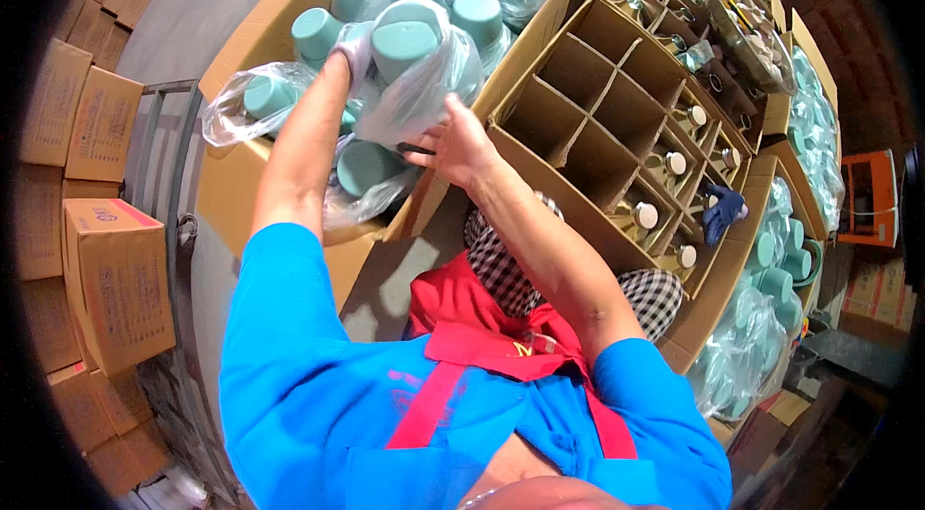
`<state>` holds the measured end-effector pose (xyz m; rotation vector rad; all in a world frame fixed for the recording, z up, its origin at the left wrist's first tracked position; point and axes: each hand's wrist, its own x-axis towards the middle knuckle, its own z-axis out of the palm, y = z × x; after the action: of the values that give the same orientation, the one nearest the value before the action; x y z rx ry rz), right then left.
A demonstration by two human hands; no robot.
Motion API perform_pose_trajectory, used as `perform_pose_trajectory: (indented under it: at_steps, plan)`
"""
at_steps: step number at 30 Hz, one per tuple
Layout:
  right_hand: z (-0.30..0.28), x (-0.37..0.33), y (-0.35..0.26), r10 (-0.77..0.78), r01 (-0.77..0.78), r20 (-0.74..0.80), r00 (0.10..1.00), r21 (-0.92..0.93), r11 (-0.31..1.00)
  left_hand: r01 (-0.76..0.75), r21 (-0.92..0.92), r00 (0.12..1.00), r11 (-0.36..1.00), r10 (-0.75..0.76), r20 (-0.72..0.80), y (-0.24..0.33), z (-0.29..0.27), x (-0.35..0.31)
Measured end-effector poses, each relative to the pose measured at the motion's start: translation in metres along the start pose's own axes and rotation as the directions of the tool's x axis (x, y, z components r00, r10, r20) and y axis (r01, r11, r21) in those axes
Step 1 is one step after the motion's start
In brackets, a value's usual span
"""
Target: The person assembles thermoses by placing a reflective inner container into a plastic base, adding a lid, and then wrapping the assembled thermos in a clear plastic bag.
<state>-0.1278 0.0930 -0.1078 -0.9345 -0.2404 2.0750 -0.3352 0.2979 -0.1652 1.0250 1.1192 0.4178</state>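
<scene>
Teal cup [405,46], wrapped in clear plastic bag [414,110], was at open carton [255,33] of other bagged teal cups [366,166]. Divided carton [554,181] beside it held pale-capped bottles [646,214] in some compartments, dark blue glove [721,211] on top. Farther right carton [718,303] held similar bagged cups [766,250]. Left hand [355,62] was at cup's left side — fingers hidden, grip could not be told. Right hand [461,146] was at bag's lower right — fingers loosely spread, thumb apart, contact with plastic unclear.
</scene>
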Motion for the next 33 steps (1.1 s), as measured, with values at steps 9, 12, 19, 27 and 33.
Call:
perform_pose_trajectory:
  at_steps: [9,12,19,27,33]
  plan:
    - [-0.123,-0.088,-0.065,-0.604,0.333,-0.112,0.789,-0.748,0.574,-0.604,-0.114,0.767,0.789,0.536,-0.353,0.064,0.042,0.081]
    - [-0.128,-0.097,-0.08,-0.58,0.303,-0.009,0.814,-0.846,0.438,-0.172,0.899,0.83,0.402,0.551,-0.087,0.017,0.104,0.09]
    - [-0.203,-0.154,-0.056,-0.528,0.044,-0.323,0.786,-0.821,0.569,-0.143,0.337,0.99,0.93,0.137,0.044,-0.005,0.039,0.174]
    - [-0.238,-0.176,-0.016,-0.552,-0.054,-0.255,0.794,-0.934,0.354,-0.055,0.892,0.994,0.448,0.106,0.007,-0.041,0.057,0.206]
    - [-0.229,-0.207,0.01,-0.669,0.023,-0.139,0.73,-0.974,0.226,-0.468,0.846,0.642,0.256,0.756,0.127,0.122,0.026,0.011]
